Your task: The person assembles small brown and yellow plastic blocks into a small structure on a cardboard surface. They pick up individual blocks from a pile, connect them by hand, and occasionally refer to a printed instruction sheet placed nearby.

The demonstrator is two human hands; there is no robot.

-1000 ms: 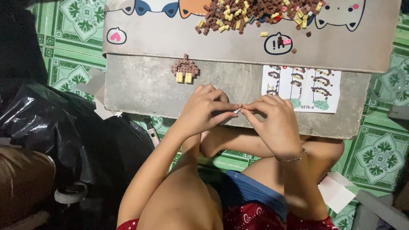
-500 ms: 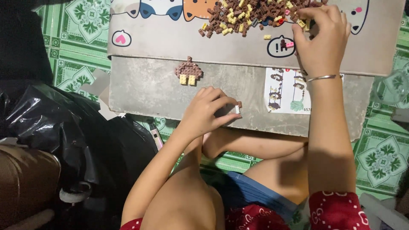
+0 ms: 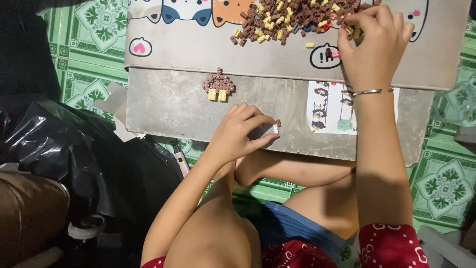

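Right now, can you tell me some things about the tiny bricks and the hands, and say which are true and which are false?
1. The right hand reaches into the pile of tiny bricks. True.
2. The left hand lies flat and holds nothing. False: its fingertips pinch a small brick piece.
3. A small brown and yellow brick figure sits on the grey board. True.
4. The instruction sheet lies on the green tiled floor. False: it lies on the grey board.
5. A bracelet is on the right wrist. True.
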